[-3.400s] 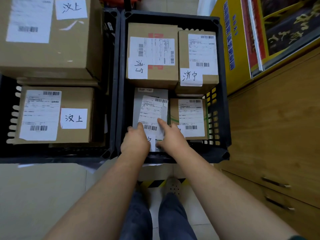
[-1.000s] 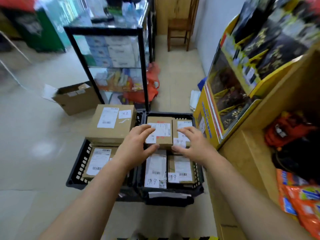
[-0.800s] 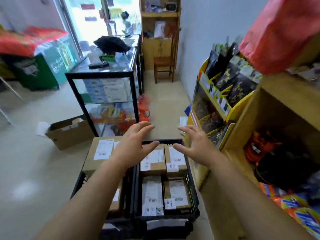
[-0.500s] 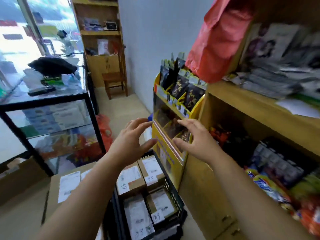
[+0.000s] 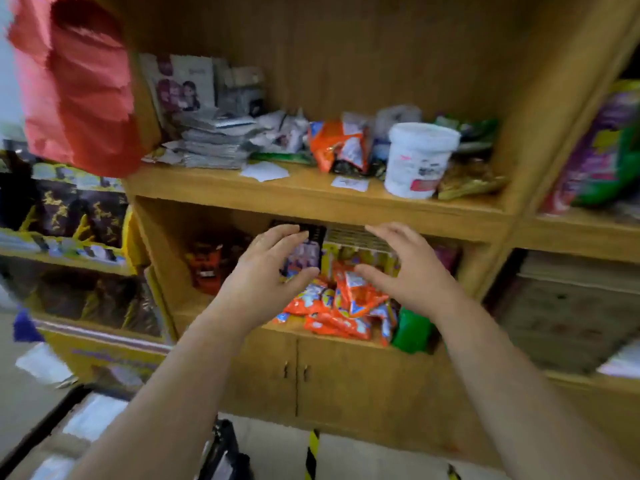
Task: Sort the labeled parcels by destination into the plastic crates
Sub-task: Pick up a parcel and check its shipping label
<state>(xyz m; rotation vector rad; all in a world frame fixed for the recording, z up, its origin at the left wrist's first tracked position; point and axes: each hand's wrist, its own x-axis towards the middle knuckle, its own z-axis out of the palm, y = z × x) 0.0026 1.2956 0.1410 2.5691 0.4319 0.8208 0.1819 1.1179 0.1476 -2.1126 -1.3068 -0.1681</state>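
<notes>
— Wooden shelf unit point(image 5: 311, 199) across the whole background, cupboard doors point(image 5: 298, 372) beneath. Far left first?
— Red bag point(image 5: 69, 81) hanging up top, yellow display rack point(image 5: 128, 237) of dark packets below. Down in the bottom-left corner, black crate point(image 5: 40, 432) on the floor. Parcels point(image 5: 91, 415) with white labels inside, too blurred to read.
— Moving right?
— Stack of printed papers point(image 5: 211, 143) on the upper shelf. Below, left hand point(image 5: 263, 278) raised in front of the lower shelf opening. Fingers point(image 5: 280, 233) spread and gently bent, grasping nothing.
— Touching the goods?
— Hard to tell from this angle. Palm turned toward the other hand.
— Between the two?
— Heap of orange snack packets point(image 5: 346, 306) on the lower shelf, just below and behind both palms.
— Then the right hand?
— Right hand point(image 5: 412, 271) level with the left, near but apart. Likewise loose and spread, empty.
— Further right?
— White tub point(image 5: 419, 157) upright on the upper shelf, above the right hand. Green packet point(image 5: 412, 330) just beside the orange heap. Purple and green bag point(image 5: 602, 147) in the neighbouring bay at far right.
— So the parcels nowhere near either hand?
— Correct: low at the left edge, inside the crate, well apart from both.
</notes>
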